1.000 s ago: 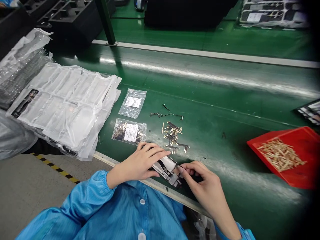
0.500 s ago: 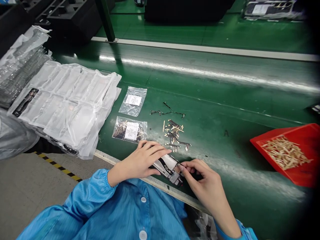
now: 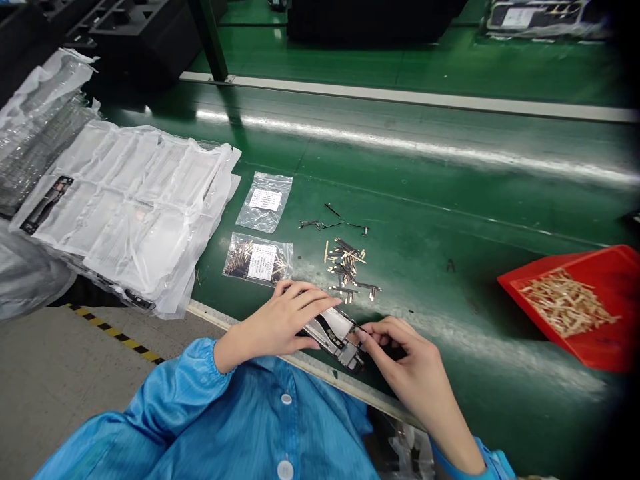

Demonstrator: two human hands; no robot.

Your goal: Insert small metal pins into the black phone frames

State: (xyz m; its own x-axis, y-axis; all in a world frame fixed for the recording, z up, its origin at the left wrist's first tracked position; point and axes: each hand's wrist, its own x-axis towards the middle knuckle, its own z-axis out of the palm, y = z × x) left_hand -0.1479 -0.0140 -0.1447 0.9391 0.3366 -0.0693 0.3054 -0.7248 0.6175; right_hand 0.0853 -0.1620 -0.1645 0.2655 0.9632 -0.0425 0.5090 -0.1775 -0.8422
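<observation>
A small flat metal and black device frame [image 3: 336, 335] lies at the near edge of the green belt [image 3: 425, 200]. My left hand [image 3: 280, 323] rests over its left end, fingers closed around it. My right hand [image 3: 400, 357] pinches at the frame's right end with thumb and forefinger; whatever sits between the fingertips is too small to name. Just beyond the hands lies a loose heap of small gold and black flex parts [image 3: 347, 267].
Two small clear labelled bags [image 3: 264, 200] [image 3: 257, 261] lie left of the parts. A large plastic-wrapped tray [image 3: 130, 200] covers the left side. A red bin [image 3: 615, 333] with several gold parts sits at the right. Black foam trays stand at the back left.
The hands stay on the frame with only slight finger shifts. The view has drifted a little, so the red bin sits slightly further right.
</observation>
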